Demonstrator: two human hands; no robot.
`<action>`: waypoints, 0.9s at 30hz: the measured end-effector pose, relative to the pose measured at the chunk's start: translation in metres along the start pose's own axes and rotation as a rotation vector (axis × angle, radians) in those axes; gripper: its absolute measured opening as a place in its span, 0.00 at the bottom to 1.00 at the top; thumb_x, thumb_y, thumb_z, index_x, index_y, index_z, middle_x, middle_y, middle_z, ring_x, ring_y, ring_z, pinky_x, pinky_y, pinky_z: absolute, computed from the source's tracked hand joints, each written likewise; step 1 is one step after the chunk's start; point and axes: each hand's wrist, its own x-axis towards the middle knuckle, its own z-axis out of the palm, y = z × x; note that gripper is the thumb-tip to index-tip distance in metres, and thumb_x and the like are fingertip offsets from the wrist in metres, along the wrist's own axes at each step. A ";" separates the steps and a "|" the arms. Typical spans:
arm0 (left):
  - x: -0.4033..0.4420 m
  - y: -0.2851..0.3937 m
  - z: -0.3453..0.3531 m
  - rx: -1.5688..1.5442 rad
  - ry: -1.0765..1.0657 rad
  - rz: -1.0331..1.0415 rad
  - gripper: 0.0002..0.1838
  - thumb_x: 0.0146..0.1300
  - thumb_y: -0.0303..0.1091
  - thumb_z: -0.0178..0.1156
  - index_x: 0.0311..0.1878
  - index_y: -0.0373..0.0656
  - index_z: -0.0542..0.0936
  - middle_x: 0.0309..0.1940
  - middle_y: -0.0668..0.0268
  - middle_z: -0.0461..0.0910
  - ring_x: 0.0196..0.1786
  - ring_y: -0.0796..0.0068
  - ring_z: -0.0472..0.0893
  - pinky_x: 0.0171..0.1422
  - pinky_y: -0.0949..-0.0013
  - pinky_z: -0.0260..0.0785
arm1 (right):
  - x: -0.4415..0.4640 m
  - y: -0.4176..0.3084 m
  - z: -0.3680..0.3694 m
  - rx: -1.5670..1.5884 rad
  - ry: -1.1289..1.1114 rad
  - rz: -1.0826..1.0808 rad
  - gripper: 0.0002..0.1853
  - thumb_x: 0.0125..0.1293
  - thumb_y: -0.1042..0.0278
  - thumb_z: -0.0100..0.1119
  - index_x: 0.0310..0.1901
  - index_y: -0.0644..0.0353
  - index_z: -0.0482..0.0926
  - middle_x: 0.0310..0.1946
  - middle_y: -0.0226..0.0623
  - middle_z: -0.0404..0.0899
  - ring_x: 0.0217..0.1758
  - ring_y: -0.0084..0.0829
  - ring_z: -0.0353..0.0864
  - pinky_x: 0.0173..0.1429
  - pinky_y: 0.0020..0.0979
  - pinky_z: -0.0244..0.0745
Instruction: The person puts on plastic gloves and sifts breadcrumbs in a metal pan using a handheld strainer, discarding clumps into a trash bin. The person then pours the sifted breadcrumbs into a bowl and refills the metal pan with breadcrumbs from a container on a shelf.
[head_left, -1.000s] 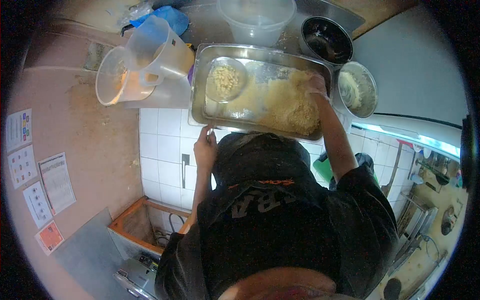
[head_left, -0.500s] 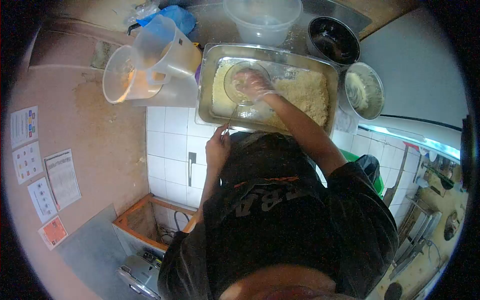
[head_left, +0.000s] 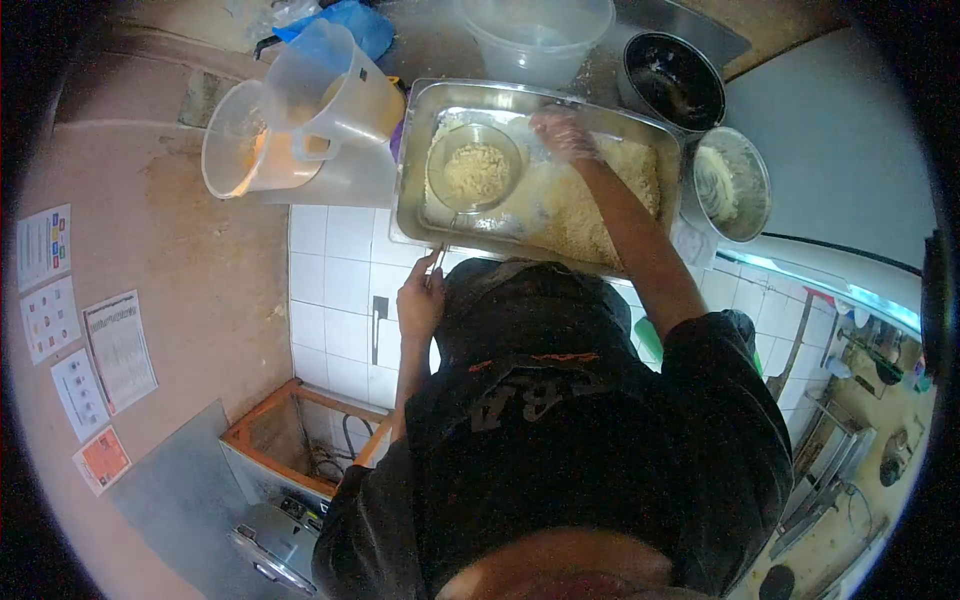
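Note:
My left hand [head_left: 421,298], bare, grips the thin handle of a round wire sieve [head_left: 466,207] at the near edge of the metal tray [head_left: 415,120]. The sieve sits over the tray's left part, with a mound of pale crumbs [head_left: 474,174] in its mesh. My right hand [head_left: 566,134] wears a clear plastic glove. It is over the tray near the far side, right of the sieve and apart from it; motion blur hides its fingers. More crumbs [head_left: 622,180] are heaped in the tray's right part, with finer powder spread around the sieve.
Two translucent plastic jugs [head_left: 232,150] stand left of the tray. Behind it is a clear plastic tub [head_left: 535,45]. A black bowl [head_left: 672,82] and a metal bowl [head_left: 732,185] with pale residue stand at the right. A blue bag [head_left: 350,30] lies at the back left.
My right hand has left the sieve and moved right, over the tray. The crumbs in the sieve are now uncovered. My left hand and the sieve have shifted slightly left.

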 end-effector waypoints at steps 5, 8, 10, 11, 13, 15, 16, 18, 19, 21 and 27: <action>0.005 0.006 -0.005 0.108 0.030 -0.002 0.16 0.66 0.32 0.56 0.57 0.52 0.77 0.23 0.51 0.79 0.25 0.54 0.80 0.32 0.58 0.70 | 0.002 0.012 0.040 -0.388 0.436 -0.561 0.10 0.66 0.62 0.52 0.40 0.59 0.77 0.35 0.44 0.81 0.34 0.35 0.81 0.35 0.39 0.78; 0.005 -0.002 -0.008 0.087 0.032 -0.012 0.16 0.66 0.32 0.56 0.57 0.53 0.77 0.22 0.52 0.78 0.24 0.55 0.80 0.31 0.58 0.70 | -0.025 0.026 0.036 -0.369 0.250 -0.422 0.12 0.67 0.62 0.51 0.44 0.62 0.75 0.36 0.45 0.79 0.34 0.37 0.79 0.36 0.40 0.77; 0.007 -0.001 -0.009 0.023 0.067 0.001 0.16 0.66 0.33 0.56 0.57 0.54 0.78 0.21 0.53 0.77 0.24 0.56 0.79 0.31 0.58 0.69 | -0.054 0.036 0.028 -0.424 0.237 -0.422 0.14 0.67 0.62 0.50 0.47 0.63 0.73 0.36 0.46 0.78 0.33 0.39 0.78 0.36 0.41 0.76; 0.007 0.009 -0.011 0.060 0.062 -0.012 0.16 0.66 0.33 0.56 0.57 0.54 0.78 0.20 0.53 0.77 0.23 0.56 0.79 0.30 0.58 0.68 | -0.068 0.040 0.024 -0.489 0.278 -0.444 0.15 0.67 0.62 0.49 0.48 0.64 0.73 0.37 0.46 0.77 0.33 0.40 0.77 0.36 0.41 0.76; 0.005 0.010 -0.011 0.085 0.034 -0.015 0.16 0.66 0.33 0.56 0.56 0.53 0.78 0.19 0.54 0.75 0.22 0.56 0.77 0.29 0.57 0.67 | -0.094 0.044 0.016 -0.559 0.294 -0.467 0.17 0.68 0.62 0.48 0.51 0.66 0.71 0.37 0.46 0.76 0.33 0.41 0.76 0.37 0.41 0.75; 0.009 -0.002 -0.008 0.070 0.060 0.015 0.16 0.66 0.33 0.56 0.56 0.52 0.78 0.18 0.54 0.75 0.21 0.58 0.76 0.29 0.58 0.67 | -0.106 0.040 0.004 -0.259 -0.012 -0.402 0.18 0.68 0.62 0.48 0.53 0.65 0.71 0.38 0.47 0.75 0.34 0.43 0.76 0.40 0.42 0.75; 0.010 -0.007 -0.007 0.067 0.080 0.048 0.16 0.66 0.33 0.56 0.56 0.52 0.78 0.18 0.53 0.75 0.20 0.59 0.75 0.28 0.58 0.66 | -0.108 0.036 -0.002 -0.030 -0.210 -0.299 0.18 0.68 0.62 0.47 0.54 0.64 0.71 0.39 0.48 0.75 0.36 0.44 0.76 0.42 0.42 0.75; 0.010 -0.002 -0.003 0.068 0.091 0.009 0.16 0.66 0.34 0.56 0.56 0.51 0.78 0.18 0.54 0.75 0.20 0.63 0.75 0.28 0.60 0.66 | -0.099 0.056 0.031 -0.188 0.056 -0.323 0.16 0.67 0.61 0.49 0.53 0.58 0.73 0.42 0.49 0.74 0.42 0.46 0.75 0.51 0.44 0.73; 0.009 0.007 -0.006 0.041 0.049 0.004 0.16 0.66 0.34 0.57 0.57 0.51 0.78 0.18 0.55 0.75 0.20 0.64 0.75 0.28 0.61 0.66 | -0.088 0.059 0.040 -0.186 0.054 -0.321 0.16 0.67 0.61 0.49 0.53 0.58 0.73 0.42 0.49 0.74 0.42 0.46 0.75 0.51 0.44 0.73; 0.007 0.009 -0.006 -0.058 -0.008 0.030 0.16 0.66 0.33 0.57 0.57 0.51 0.78 0.19 0.57 0.76 0.22 0.68 0.75 0.29 0.63 0.67 | -0.069 0.054 0.053 -0.172 0.267 -0.484 0.17 0.62 0.59 0.52 0.49 0.59 0.77 0.46 0.46 0.77 0.54 0.46 0.73 0.59 0.46 0.70; 0.008 0.013 -0.009 0.032 0.017 0.020 0.16 0.66 0.33 0.57 0.57 0.51 0.78 0.20 0.57 0.77 0.23 0.67 0.76 0.31 0.63 0.68 | -0.115 0.005 0.004 -0.019 -0.319 -0.270 0.17 0.66 0.61 0.52 0.51 0.63 0.74 0.49 0.51 0.72 0.52 0.48 0.74 0.61 0.46 0.69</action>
